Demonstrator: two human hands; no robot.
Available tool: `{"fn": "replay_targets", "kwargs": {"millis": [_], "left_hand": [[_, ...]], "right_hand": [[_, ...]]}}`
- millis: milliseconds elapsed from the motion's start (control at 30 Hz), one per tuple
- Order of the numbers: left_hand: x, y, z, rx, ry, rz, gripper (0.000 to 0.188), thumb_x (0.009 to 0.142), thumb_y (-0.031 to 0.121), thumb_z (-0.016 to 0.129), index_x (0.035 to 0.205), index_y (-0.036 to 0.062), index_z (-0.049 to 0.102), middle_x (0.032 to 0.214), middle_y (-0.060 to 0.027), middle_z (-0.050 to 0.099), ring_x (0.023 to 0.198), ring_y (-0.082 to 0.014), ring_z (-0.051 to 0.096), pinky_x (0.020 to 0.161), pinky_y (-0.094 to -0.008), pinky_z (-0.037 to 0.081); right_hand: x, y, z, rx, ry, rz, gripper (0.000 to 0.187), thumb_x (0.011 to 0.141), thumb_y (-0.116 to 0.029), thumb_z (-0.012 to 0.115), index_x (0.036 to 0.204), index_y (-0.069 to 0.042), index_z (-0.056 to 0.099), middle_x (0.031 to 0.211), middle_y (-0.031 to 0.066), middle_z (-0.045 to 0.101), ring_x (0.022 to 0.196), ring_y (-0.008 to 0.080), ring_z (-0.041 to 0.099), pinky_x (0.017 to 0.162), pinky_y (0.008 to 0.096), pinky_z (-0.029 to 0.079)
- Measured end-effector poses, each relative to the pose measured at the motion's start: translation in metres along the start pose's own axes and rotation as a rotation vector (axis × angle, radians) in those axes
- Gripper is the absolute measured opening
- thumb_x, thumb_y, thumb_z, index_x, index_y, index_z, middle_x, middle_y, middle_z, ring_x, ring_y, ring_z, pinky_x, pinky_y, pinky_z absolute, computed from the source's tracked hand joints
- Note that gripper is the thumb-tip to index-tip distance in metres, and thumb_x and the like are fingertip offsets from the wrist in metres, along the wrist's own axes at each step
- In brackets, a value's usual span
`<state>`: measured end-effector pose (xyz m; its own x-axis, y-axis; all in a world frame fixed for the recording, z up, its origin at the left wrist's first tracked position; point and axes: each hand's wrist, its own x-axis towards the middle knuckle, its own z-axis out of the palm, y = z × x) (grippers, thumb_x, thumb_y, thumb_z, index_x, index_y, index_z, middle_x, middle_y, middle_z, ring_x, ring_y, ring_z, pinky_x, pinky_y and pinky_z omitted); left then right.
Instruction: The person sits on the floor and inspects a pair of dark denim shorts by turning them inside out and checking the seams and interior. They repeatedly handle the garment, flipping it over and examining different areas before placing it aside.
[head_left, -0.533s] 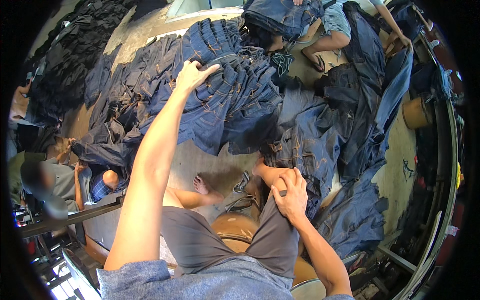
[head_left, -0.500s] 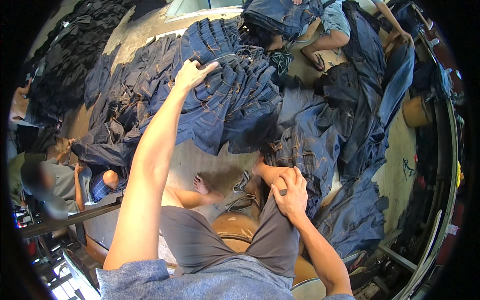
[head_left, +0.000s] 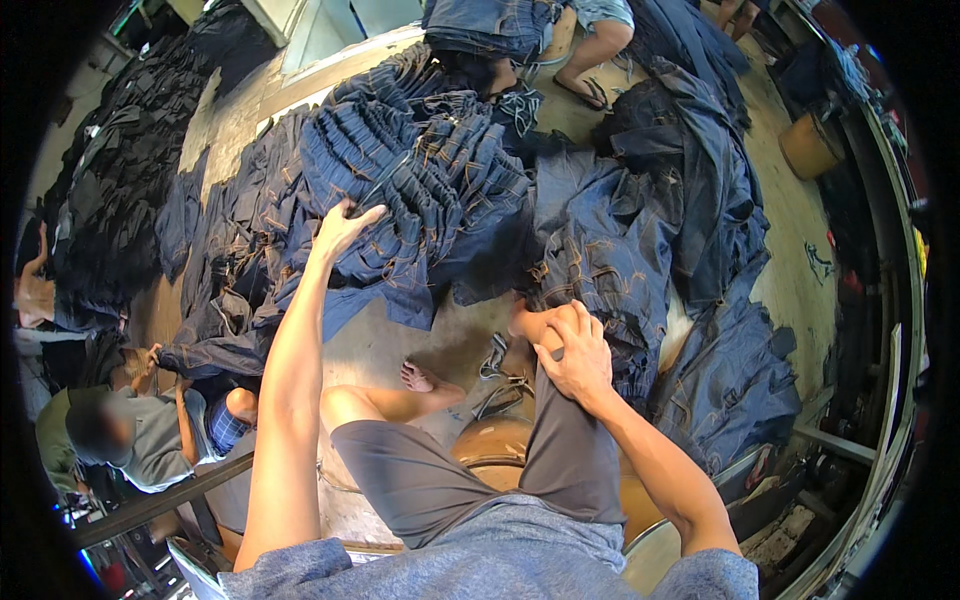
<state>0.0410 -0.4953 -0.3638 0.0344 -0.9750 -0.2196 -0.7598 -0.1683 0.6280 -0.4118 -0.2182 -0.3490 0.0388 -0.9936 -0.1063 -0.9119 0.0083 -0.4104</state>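
Note:
A large stack of dark blue jeans (head_left: 440, 175), folded in close layers with orange stitching and loose threads, lies on the floor before me. My left hand (head_left: 341, 232) is at the stack's near left side, thumb stretched out and apart from the fingers. The fingertips are partly hidden, and no cloth shows clearly between them. My right hand (head_left: 578, 355) rests over my right knee, fingers spread, holding nothing. Beyond that knee lies another heap of jeans (head_left: 600, 220), close to the hand.
Black garments (head_left: 120, 170) are piled at the far left. A person in grey (head_left: 160, 440) sits at the left, handling dark cloth. Another person's leg (head_left: 595, 55) shows at the top. A brown drum (head_left: 810, 147) stands right; a metal rail (head_left: 170, 500) runs lower left.
My left hand has drawn back toward me along the stack. The right hand stays on the knee. The view has shifted, and the co-worker's hands at upper right have left the picture.

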Motion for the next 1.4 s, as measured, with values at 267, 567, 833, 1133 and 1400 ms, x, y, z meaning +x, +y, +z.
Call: {"fn": "replay_targets", "kwargs": {"millis": [267, 567, 833, 1133, 1400], "left_hand": [[-0.114, 0.0, -0.047, 0.054, 0.204, -0.195, 0.075, 0.094, 0.07, 0.079, 0.079, -0.0037, 0.079, 0.074, -0.01, 0.074, 0.078, -0.016, 0.068, 0.078, -0.0391, 0.054], [-0.292, 0.098, -0.175, -0.333, 0.38, -0.326, 0.047, 0.098, 0.047, 0.088, 0.076, 0.0079, 0.076, 0.074, 0.005, 0.069, 0.06, -0.0041, 0.054, 0.059, -0.0257, 0.04], [-0.452, 0.245, -0.228, -0.537, 0.697, 0.005, 0.044, 0.104, 0.037, 0.081, 0.074, 0.0067, 0.069, 0.067, 0.0051, 0.064, 0.057, -0.0048, 0.053, 0.059, -0.0256, 0.043], [-0.479, 0.258, 0.012, 0.248, 0.02, 0.392, 0.065, 0.082, 0.044, 0.097, 0.063, 0.0072, 0.047, 0.062, -0.0019, 0.048, 0.06, -0.0223, 0.047, 0.061, -0.0425, 0.036], [-0.461, 0.23, 0.055, 0.339, 0.235, 0.581, 0.063, 0.093, 0.039, 0.091, 0.071, -0.0022, 0.05, 0.066, -0.0163, 0.048, 0.059, -0.0338, 0.045, 0.059, -0.049, 0.037]], "right_hand": [[-0.011, -0.002, 0.002, 0.019, 0.005, 0.027, 0.058, 0.094, -0.052, 0.079, 0.144, -0.024, 0.071, 0.173, 0.0174, 0.043, 0.148, 0.0439, 0.048, 0.111, 0.0568, 0.052], [-0.016, -0.017, 0.016, -0.006, 0.037, -0.092, 0.058, 0.092, -0.049, 0.083, 0.143, -0.023, 0.072, 0.171, 0.0172, 0.044, 0.147, 0.0416, 0.049, 0.113, 0.0575, 0.05], [-0.013, -0.046, 0.048, 0.31, 0.146, -0.131, 0.061, 0.101, -0.049, 0.076, 0.151, -0.016, 0.065, 0.164, 0.0188, 0.053, 0.147, 0.0402, 0.053, 0.119, 0.0542, 0.047], [-0.077, 0.033, 0.0, 1.184, 0.627, 0.19, 0.043, 0.121, -0.036, 0.052, 0.155, -0.01, 0.058, 0.134, 0.0116, 0.077, 0.118, 0.0202, 0.072, 0.097, 0.037, 0.06], [-0.219, 0.065, -0.158, 0.802, 0.796, 0.195, 0.037, 0.113, -0.02, 0.068, 0.147, -0.005, 0.063, 0.111, 0.011, 0.083, 0.091, 0.0173, 0.076, 0.081, 0.0349, 0.061]]}}
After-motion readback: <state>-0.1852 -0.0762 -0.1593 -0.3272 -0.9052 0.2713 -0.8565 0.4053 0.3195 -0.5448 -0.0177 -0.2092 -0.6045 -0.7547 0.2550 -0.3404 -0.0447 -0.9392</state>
